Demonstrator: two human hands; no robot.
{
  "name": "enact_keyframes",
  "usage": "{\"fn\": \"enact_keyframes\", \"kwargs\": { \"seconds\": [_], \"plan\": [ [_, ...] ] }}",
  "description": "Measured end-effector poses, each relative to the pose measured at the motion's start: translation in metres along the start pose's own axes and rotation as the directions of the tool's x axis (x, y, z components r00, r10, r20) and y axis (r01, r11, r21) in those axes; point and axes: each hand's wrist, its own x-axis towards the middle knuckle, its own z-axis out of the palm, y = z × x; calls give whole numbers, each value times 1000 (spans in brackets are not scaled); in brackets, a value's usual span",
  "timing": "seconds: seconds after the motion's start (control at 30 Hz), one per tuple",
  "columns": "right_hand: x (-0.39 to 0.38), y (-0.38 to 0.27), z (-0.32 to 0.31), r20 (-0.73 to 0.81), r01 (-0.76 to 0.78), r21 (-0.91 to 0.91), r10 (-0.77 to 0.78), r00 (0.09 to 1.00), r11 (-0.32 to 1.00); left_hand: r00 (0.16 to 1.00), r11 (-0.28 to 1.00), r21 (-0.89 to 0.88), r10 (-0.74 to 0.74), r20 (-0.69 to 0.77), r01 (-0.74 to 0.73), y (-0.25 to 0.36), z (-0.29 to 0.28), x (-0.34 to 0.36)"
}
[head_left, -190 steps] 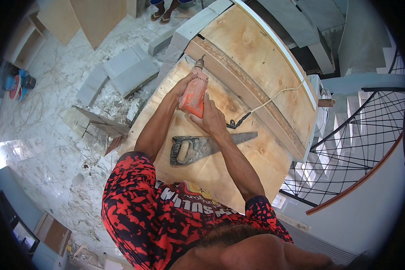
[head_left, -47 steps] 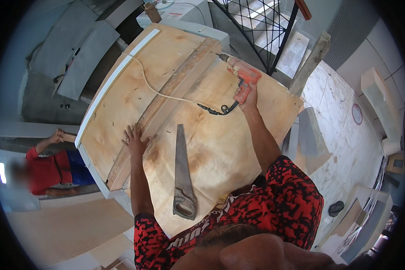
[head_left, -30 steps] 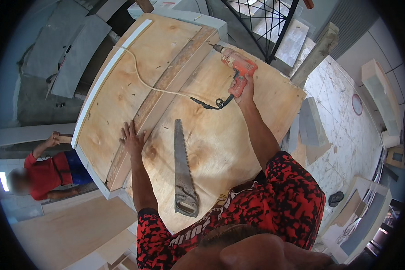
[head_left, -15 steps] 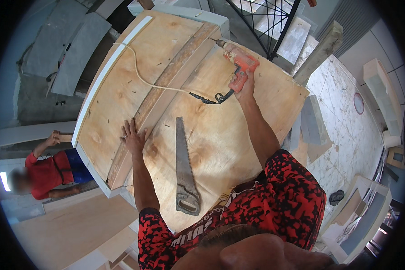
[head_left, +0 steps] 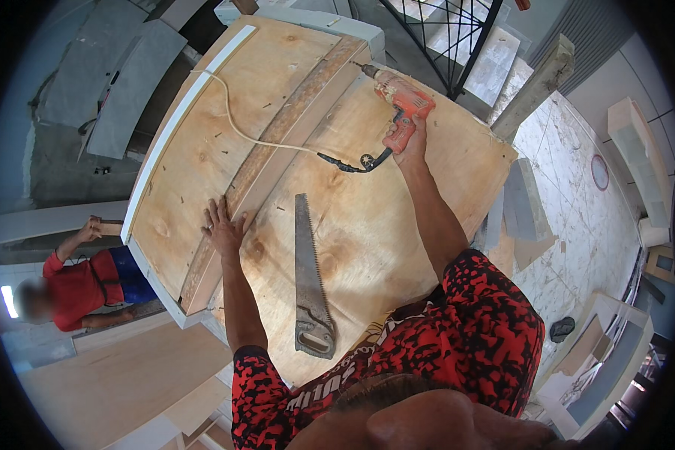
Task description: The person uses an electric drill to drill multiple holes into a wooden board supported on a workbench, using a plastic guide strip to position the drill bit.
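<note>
My right hand (head_left: 410,139) grips the handle of a worn red power drill (head_left: 402,105). The drill's bit points left, meeting or nearly meeting the far end of a long wooden batten (head_left: 283,154); I cannot tell if it touches. Across the batten's nearer part rests my left hand (head_left: 223,225), fingers spread and holding nothing. Both are over a large plywood panel (head_left: 375,217). A handsaw (head_left: 309,270) lies on the plywood between my forearms, its handle toward me. From the drill, a black-ended pale cord (head_left: 232,112) runs left over the batten.
Several small screws or nails lie scattered on the plywood. A white strip (head_left: 184,127) edges its left side. A person in a red shirt (head_left: 90,289) stands at the left, a hand on a wood piece. An upright timber post (head_left: 536,90) stands beyond the right corner.
Almost nothing differs. The whole scene sits very slightly further right in the picture, while both hands, the drill and the saw keep their places relative to the wood.
</note>
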Motion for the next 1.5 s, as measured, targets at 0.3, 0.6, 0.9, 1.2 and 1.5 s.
{"fn": "enact_keyframes", "kwargs": {
  "seconds": [0.3,0.6,0.9,1.2,1.5],
  "plan": [
    [-9,0,9,4,-21,-11,21,1000,1000,1000,999,-39,10,-22,-11,-4,-1,-5],
    [3,-2,-3,41,-13,-61,16,999,998,1000,999,-31,13,-28,-14,-1,-1,2],
    [-8,-11,37,25,-148,24,148,989,989,999,1000,-13,19,-32,-19,-6,8,-4],
    [-2,-9,31,119,-113,2,112,987,994,995,996,-73,37,-91,-43,-3,10,0],
    [6,-7,13,64,-163,146,155,986,976,998,998,-61,23,-65,-27,-1,7,2]
  ]
}}
